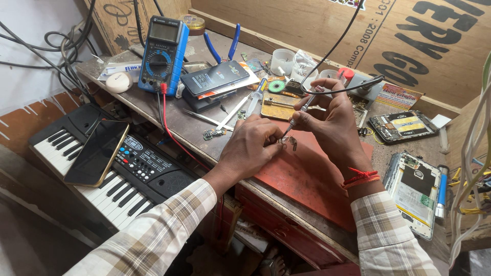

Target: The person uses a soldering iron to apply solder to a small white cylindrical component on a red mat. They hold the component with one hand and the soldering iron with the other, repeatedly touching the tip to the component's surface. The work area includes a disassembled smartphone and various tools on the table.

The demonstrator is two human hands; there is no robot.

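My left hand point(253, 145) rests on the red mat point(312, 176) and pinches a small metal part point(291, 143) between its fingertips. Beside it my right hand point(330, 120) grips a thin soldering iron point(299, 115) like a pen, tip down on that small part. The iron's black cable point(348, 89) loops up from the hand toward the back wall. A red thread is tied around my right wrist. Both sleeves are checked cloth.
A blue multimeter point(163, 53) with a red lead stands at the back left, next to a dark phone point(215, 76). Tweezers point(207, 119), blue pliers point(222, 46) and small cups crowd the bench. Two opened phones point(417, 191) point(404, 125) lie right. A keyboard point(117, 174) carrying a phone point(97, 153) sits lower left.
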